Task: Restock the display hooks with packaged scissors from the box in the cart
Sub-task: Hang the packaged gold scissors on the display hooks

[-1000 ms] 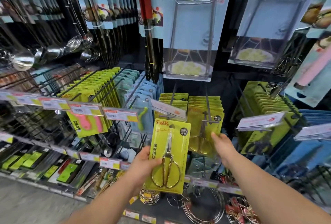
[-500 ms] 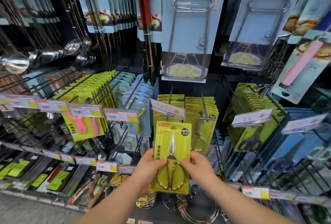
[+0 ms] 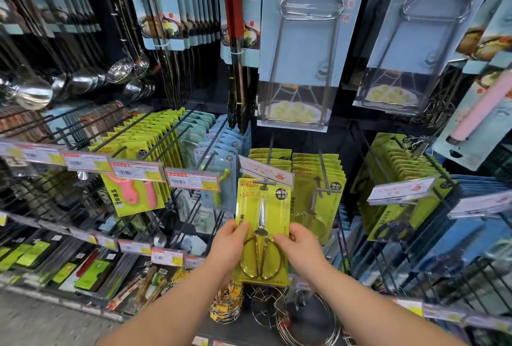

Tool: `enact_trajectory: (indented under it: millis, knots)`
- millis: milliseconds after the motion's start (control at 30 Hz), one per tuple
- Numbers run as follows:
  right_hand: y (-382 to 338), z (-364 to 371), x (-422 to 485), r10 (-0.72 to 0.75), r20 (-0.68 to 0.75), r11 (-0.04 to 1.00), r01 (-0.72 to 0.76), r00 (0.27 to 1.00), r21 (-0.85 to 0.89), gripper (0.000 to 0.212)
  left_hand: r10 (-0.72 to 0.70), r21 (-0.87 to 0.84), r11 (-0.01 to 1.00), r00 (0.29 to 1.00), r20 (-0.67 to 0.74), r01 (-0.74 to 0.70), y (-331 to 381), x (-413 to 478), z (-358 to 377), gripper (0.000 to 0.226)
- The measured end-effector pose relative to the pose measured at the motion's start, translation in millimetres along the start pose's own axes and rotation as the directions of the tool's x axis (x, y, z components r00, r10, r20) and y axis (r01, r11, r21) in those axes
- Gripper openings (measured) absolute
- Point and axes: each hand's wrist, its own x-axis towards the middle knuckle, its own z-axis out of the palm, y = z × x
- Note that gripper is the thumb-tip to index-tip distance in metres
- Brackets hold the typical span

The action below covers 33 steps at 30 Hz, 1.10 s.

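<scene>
A yellow-green card with gold-handled packaged scissors is held upright between both hands. My left hand grips its left edge and my right hand grips its right edge. The card's top slot sits at the tip of a display hook under a white price tag. Behind it hang rows of the same yellow-green scissors packs. The box and the cart are out of view.
Neighbouring hooks hold pink peeler packs, blue packs and more yellow-green packs. Red-handled tongs, ladles and wire racks in blue cards hang above. Wire trivets lie on the shelf below.
My right hand has left the hanging packs and taken the card's right edge. Both hands have lifted the pack up to the hook's tip.
</scene>
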Motion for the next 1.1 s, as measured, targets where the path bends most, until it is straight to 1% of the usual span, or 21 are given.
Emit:
enact_trajectory:
  millis: [33,67,133,200,233,267,300,367,400,467,533,567,633,667,800,867,933,1033,1100]
  knots:
    - [1.5,0.5,3.7,0.003,0.004,1.0,-0.004,1.0,0.02,0.02,0.006,-0.006,1.0,1.0,-0.003,-0.006,2.5,1.1,1.0,0.027]
    - [0.8,0.9,6.1,-0.005,-0.004,0.999,0.005,1.0,0.032,0.016,0.0,-0.016,1.0,1.0,-0.006,0.0,3.2,4.5,1.8,0.032]
    - [1.8,1.5,12.9,-0.001,-0.002,0.999,0.001,1.0,0.035,0.019,0.006,-0.001,1.0,1.0,-0.006,-0.006,5.7,10.2,3.8,0.038]
    - [4.2,1.7,21.6,0.008,-0.008,0.999,-0.007,1.0,0.045,0.018,0.004,0.03,1.0,1.0,-0.027,-0.003,9.3,16.6,7.1,0.034]
    - [3.5,0.7,25.7,0.011,-0.012,0.999,-0.011,1.0,0.047,0.015,0.017,0.053,0.998,0.999,-0.028,-0.016,10.7,20.6,8.2,0.036]
    - [2.9,-0.4,30.3,0.004,-0.022,0.999,-0.003,1.0,0.037,0.013,0.031,0.083,0.996,0.999,-0.041,-0.028,11.6,25.6,8.5,0.036]
    - [3.6,-1.3,35.7,0.006,-0.024,1.0,-0.006,1.0,0.01,0.013,0.051,0.115,0.992,0.997,-0.055,-0.044,11.8,31.9,9.5,0.031]
    - [6.1,-2.6,46.3,0.032,-0.01,0.998,-0.033,0.999,-0.058,0.02,0.07,0.178,0.982,0.995,-0.076,-0.055,14.0,42.3,11.5,0.014]
    - [7.4,-2.9,51.3,0.056,-0.006,0.995,-0.056,0.998,-0.087,0.023,0.071,0.209,0.977,0.994,-0.082,-0.052,16.1,45.8,12.4,0.013]
    - [11.1,-3.7,61.6,0.099,-0.004,0.987,-0.099,0.995,-0.13,0.024,0.086,0.283,0.957,0.992,-0.093,-0.057,19.0,54.0,14.2,0.019]
    - [10.5,-6.2,68.5,0.136,0.006,0.982,-0.134,0.991,-0.131,0.016,0.092,0.364,0.93,0.991,-0.1,-0.05,23.1,59.3,15.5,0.017]
    - [8.1,-8.2,70.6,0.153,0.017,0.981,-0.149,0.988,-0.128,0.017,0.091,0.396,0.917,0.991,-0.099,-0.045,24.0,62.4,15.6,0.015]
    - [4.3,-10.6,74.9,0.192,0.016,0.974,-0.189,0.981,-0.123,0.043,0.086,0.436,0.9,0.991,-0.104,-0.032,26.7,65.5,15.9,0.016]
    - [4.6,-10.5,78.6,0.209,0.017,0.97,-0.206,0.978,-0.127,0.05,0.087,0.446,0.895,0.99,-0.107,-0.03,28.2,66.5,15.9,0.016]
    - [3.0,-6.8,86.2,0.248,0.027,0.959,-0.241,0.968,-0.148,0.051,0.078,0.469,0.883,0.991,-0.111,-0.017,32.4,73.3,14.2,0.029]
    - [2.4,-5.8,85.8,0.244,0.031,0.959,-0.236,0.969,-0.156,0.051,0.069,0.472,0.881,0.992,-0.108,-0.009,34.1,76.5,13.5,0.033]
    - [1.9,-5.9,81.9,0.226,0.046,0.959,-0.214,0.973,-0.188,0.056,0.075,0.47,0.882,0.991,-0.107,-0.016,36.2,75.4,13.0,0.039]
    - [3.2,-7.4,72.2,0.182,0.058,0.949,-0.16,0.982,-0.27,0.064,0.093,0.461,0.887,0.991,-0.091,-0.041,35.6,68.6,8.4,0.053]
    - [1.2,-11.6,61.8,0.129,0.053,0.931,-0.102,0.99,-0.349,0.062,0.122,0.533,0.843,0.991,-0.056,-0.074,33.1,61.8,2.6,0.059]
